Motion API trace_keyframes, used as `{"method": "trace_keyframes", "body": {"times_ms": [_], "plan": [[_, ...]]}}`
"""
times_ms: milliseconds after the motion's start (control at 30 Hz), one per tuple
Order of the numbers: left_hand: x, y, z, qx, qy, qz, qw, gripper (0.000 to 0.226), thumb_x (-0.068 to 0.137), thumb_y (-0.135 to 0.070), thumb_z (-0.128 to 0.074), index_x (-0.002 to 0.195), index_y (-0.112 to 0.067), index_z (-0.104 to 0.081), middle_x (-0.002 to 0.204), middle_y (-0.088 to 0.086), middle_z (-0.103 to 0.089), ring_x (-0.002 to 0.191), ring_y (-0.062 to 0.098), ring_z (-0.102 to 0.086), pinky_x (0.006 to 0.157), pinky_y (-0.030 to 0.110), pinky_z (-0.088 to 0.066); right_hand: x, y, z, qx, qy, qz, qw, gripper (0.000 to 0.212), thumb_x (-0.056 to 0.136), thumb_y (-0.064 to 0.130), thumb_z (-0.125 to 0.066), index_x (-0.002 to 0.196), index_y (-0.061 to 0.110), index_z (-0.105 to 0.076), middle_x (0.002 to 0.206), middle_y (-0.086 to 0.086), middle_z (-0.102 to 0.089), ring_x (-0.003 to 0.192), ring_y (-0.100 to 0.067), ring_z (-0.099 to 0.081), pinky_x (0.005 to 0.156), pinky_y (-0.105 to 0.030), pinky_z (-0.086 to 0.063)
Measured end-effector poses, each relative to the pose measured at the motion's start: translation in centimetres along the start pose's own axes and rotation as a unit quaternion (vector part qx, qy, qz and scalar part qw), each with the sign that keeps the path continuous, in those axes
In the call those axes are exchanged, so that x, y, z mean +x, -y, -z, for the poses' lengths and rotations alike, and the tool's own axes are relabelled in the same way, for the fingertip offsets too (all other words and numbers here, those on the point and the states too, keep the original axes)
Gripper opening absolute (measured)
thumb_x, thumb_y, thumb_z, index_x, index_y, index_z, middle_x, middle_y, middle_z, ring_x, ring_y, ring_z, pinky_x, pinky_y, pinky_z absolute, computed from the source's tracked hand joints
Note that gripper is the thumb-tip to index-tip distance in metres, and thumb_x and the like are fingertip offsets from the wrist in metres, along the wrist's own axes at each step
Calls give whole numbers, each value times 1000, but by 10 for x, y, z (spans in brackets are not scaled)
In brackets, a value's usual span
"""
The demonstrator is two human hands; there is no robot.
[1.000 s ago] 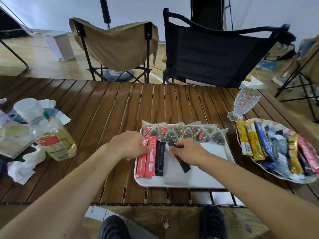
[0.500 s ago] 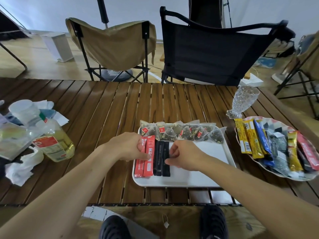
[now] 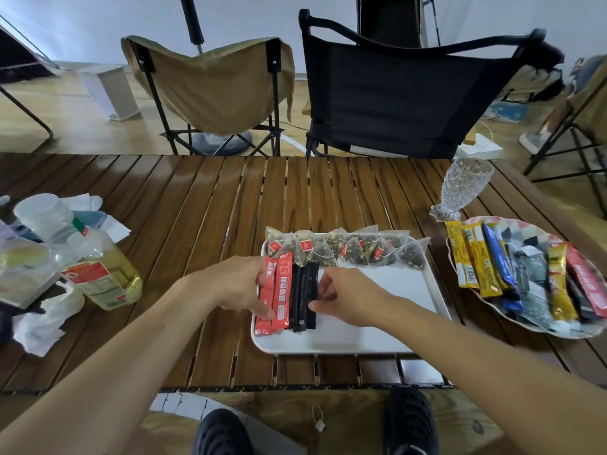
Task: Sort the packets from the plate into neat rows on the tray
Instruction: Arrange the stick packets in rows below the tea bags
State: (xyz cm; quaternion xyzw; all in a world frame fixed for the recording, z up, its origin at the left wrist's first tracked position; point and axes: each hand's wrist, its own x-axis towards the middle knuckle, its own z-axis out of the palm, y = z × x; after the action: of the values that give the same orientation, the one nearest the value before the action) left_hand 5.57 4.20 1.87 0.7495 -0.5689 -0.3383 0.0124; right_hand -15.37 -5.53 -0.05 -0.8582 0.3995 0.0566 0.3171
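A white tray (image 3: 377,339) lies on the slatted wooden table in front of me. Along its far edge runs a row of clear pyramid tea bags (image 3: 348,249). At its left side two red stick packets (image 3: 279,292) and three black stick packets (image 3: 303,297) lie side by side. My left hand (image 3: 236,284) grips the red packets from the left. My right hand (image 3: 348,297) pinches the rightmost black packet from the right. A patterned plate (image 3: 565,328) on the right holds several yellow, blue, gold, red and dark packets (image 3: 512,270).
A cut-glass goblet (image 3: 460,188) stands just behind the plate. At the left sit an oil bottle (image 3: 101,274), a plastic cup and crumpled tissues (image 3: 42,320). A tan chair (image 3: 213,83) and a black chair (image 3: 404,93) stand beyond the table's far edge.
The black packet under my right hand lay slanted on the tray a second ago; it now lies straight against the other black packets. My left hand has stayed on the red packets.
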Motion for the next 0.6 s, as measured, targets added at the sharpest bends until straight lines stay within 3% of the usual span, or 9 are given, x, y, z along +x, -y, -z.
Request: {"method": "trace_keyframes", "body": {"times_ms": [167, 333, 467, 600], "plan": [[-1, -3, 1, -13, 7, 1, 1000, 49, 85, -41, -86, 106, -33, -43, 112, -17, -57, 109, 11, -66, 76, 17, -55, -2, 4, 1, -22, 4, 16, 1000, 30, 96, 42, -68, 107, 15, -61, 101, 0, -70, 94, -18, -66, 83, -34, -53], [-6, -9, 6, -4, 5, -16, 1000, 35, 87, -44, -82, 94, -37, -49, 99, -24, -62, 96, 9, -70, 70, 17, -55, -2, 2, -1, -41, -2, 42, 998, 26, 94, 48, -68, 99, 25, -57, 93, 8, -67, 89, -14, -65, 79, -34, -53], [-4, -13, 3, 20, 14, -18, 1000, 30, 87, -48, -81, 98, -30, -58, 105, -12, -74, 94, 12, -74, 85, 31, -63, 2, 4, -11, -85, -42, 52, 994, 21, 97, 49, -62, 96, 32, -50, 77, 14, -54, 79, -16, -58, 70, -34, -49], [-2, -14, 2, 42, 13, -10, 999, 32, 88, -47, -80, 99, -28, -57, 109, -9, -75, 96, 11, -74, 88, 31, -62, 6, 3, -13, -96, -47, 43, 993, 25, 98, 50, -58, 97, 26, -52, 80, 7, -58, 78, -19, -61, 67, -33, -50]]}}
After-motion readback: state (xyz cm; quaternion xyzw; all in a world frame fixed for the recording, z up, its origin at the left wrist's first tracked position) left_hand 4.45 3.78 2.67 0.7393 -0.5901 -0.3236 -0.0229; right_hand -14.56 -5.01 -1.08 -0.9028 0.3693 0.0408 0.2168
